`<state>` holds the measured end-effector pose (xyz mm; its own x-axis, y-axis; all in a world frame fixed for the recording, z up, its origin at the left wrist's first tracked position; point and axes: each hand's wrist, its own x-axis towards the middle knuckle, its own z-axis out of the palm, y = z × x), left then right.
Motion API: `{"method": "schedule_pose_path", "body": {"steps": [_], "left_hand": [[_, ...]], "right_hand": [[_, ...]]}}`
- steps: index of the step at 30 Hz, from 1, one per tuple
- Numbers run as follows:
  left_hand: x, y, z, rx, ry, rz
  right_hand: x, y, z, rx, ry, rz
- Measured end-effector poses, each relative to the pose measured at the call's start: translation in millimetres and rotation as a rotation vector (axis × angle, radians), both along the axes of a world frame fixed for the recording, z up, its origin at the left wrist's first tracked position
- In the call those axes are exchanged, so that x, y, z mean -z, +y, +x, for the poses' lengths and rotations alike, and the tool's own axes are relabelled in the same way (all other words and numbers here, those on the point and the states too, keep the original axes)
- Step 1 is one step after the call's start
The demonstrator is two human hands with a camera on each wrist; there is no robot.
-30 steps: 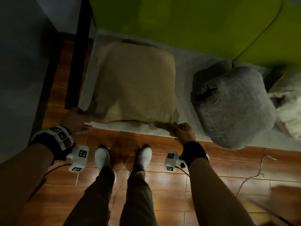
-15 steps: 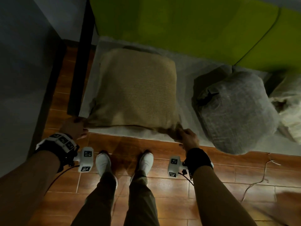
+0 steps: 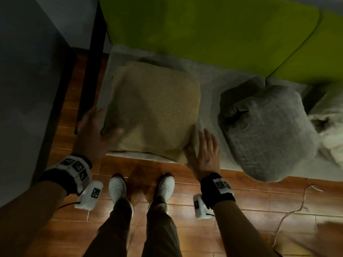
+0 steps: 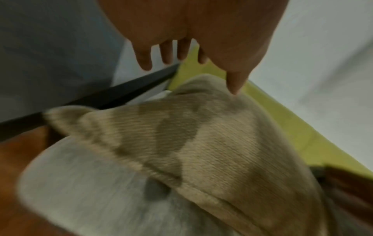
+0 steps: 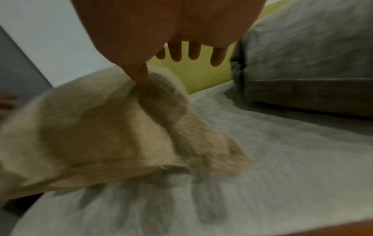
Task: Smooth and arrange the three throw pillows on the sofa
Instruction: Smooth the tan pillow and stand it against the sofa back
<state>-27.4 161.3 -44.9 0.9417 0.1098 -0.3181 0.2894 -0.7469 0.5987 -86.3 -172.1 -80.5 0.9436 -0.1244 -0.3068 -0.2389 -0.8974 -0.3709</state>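
Tan pillow (image 3: 154, 110) corners now released: left hand (image 3: 92, 134) and right hand (image 3: 206, 151) lie spread flat along its sides.

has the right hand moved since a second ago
Yes. The right hand left the tan pillow's front corner, opened, and slid up its right side toward the green backrest.

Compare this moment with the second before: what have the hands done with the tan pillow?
Both hands let go of the front corners they pinched. The left hand and right hand now lie open-fingered along the sides of the tan pillow, flat as before. The grey pillow has not moved.
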Motion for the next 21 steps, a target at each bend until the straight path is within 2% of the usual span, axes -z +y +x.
{"method": "schedule_pose_path", "body": {"steps": [3, 6, 9, 11, 17, 21], "left_hand": [[5, -33, 18, 0.298, -0.075, 0.177], [19, -55, 37, 0.477, -0.042, 0.352], [47, -55, 45, 0.522, 0.116, 0.428], [65, -54, 47, 0.547, 0.204, 0.477], [100, -64, 56, 0.574, 0.346, 0.534], [108, -73, 74, 0.572, 0.451, 0.545]], "right_hand": [[-6, 28, 27, -0.048, -0.057, 0.092], [16, 52, 46, -0.063, -0.037, 0.124], [50, 61, 52, -0.1, 0.093, 0.03], [68, 61, 53, -0.125, 0.113, -0.005], [108, 55, 61, -0.146, 0.233, 0.039], [122, 51, 63, -0.156, 0.158, 0.071]]}}
